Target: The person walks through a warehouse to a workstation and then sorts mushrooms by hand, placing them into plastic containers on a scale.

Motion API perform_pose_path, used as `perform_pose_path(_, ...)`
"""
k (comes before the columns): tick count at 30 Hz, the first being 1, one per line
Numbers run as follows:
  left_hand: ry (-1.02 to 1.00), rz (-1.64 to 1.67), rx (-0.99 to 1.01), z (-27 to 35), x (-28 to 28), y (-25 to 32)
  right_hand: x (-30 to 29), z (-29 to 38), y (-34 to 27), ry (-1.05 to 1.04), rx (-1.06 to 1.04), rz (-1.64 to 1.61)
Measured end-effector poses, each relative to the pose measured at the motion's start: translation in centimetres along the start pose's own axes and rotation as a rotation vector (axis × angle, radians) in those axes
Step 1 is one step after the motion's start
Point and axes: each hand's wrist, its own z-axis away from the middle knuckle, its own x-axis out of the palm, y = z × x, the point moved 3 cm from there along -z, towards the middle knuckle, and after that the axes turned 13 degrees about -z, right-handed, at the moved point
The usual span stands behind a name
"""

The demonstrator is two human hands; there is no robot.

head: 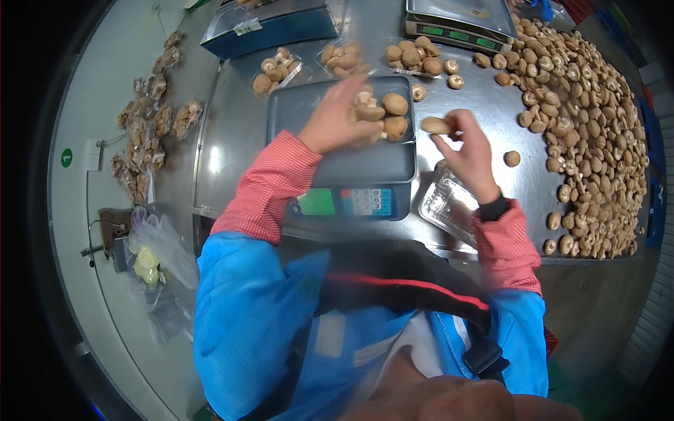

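Note:
A digital scale [342, 200] with a dark grey pan [342, 166] stands before me. On the pan, several brown mushrooms [395, 104] lie in what looks like a clear plastic tray, mostly hidden. My left hand [339, 116], blurred, is over the left side of these mushrooms with its fingers spread; whether it grips one cannot be told. My right hand [466, 144] holds a single brown mushroom [435, 125] between thumb and fingers, just right of the pan. Below that hand, a clear plastic tray [447, 202] lies tilted on the steel table, partly hidden by my right forearm.
A large heap of mushrooms [590, 121] covers the table's right side. Behind the scale stand filled trays [413, 55], a second scale [458, 34] and a blue-sided machine [274, 37]. Loose mushrooms [512, 158] lie near my right hand. Wrapped packs [145, 126] are piled at left.

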Motion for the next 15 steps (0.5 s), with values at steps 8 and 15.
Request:
perform_pose_path(8,0.124,-0.153,0.093,1.8,1.6,0.2,5.8,-0.4,-2.0,-0.085,-0.296,0.267)
perform_pose_path(15,0.117,-0.201,0.129,1.3,2.1,0.4,7.5,0.3,-1.7,-0.127,-0.465,0.193)
